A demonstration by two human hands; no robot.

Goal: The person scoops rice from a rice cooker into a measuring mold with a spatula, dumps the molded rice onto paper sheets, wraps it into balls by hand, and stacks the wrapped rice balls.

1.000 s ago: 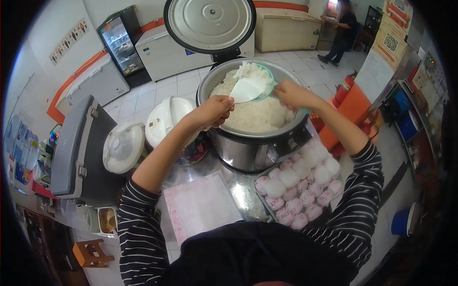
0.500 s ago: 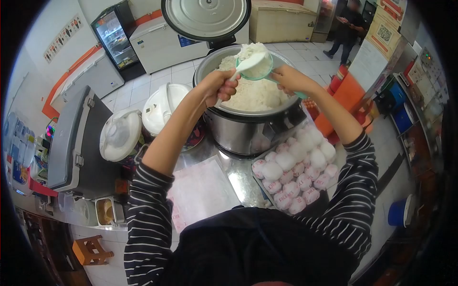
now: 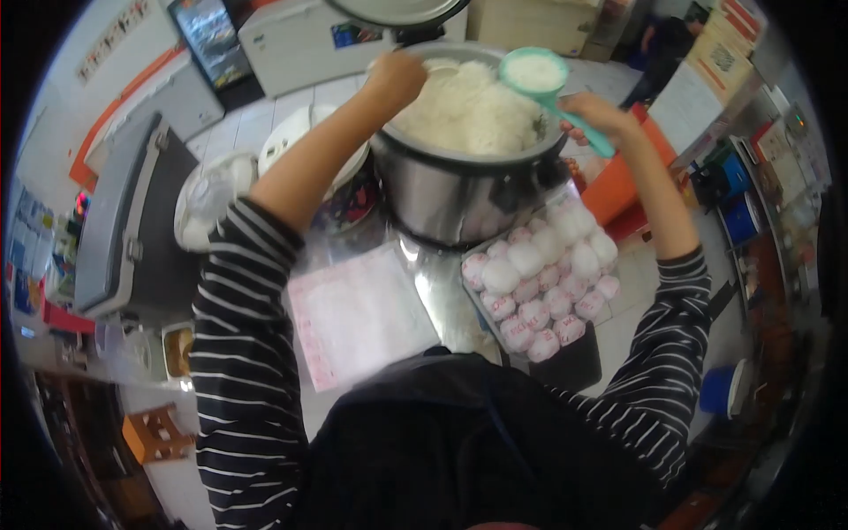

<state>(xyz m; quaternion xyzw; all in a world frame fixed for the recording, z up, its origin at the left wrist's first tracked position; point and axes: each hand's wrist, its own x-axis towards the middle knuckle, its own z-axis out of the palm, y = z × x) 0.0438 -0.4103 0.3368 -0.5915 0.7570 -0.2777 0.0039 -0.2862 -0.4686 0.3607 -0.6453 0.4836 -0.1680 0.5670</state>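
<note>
The right hand (image 3: pixel 599 115) is closing around the handle of a teal scoop cup (image 3: pixel 536 71), whose rice-filled bowl is projecting beyond the fingers and hanging over the right rim of the rice cooker (image 3: pixel 459 190). The left hand (image 3: pixel 395 75) is curling at the cooker's left rim above the cooked rice (image 3: pixel 473 110); it is probably gripping a paddle, though blur is hiding it. Wrapped rice portions (image 3: pixel 539 296) are lying just right of the cooker's base, wrapper sheets (image 3: pixel 358 314) to its left.
</note>
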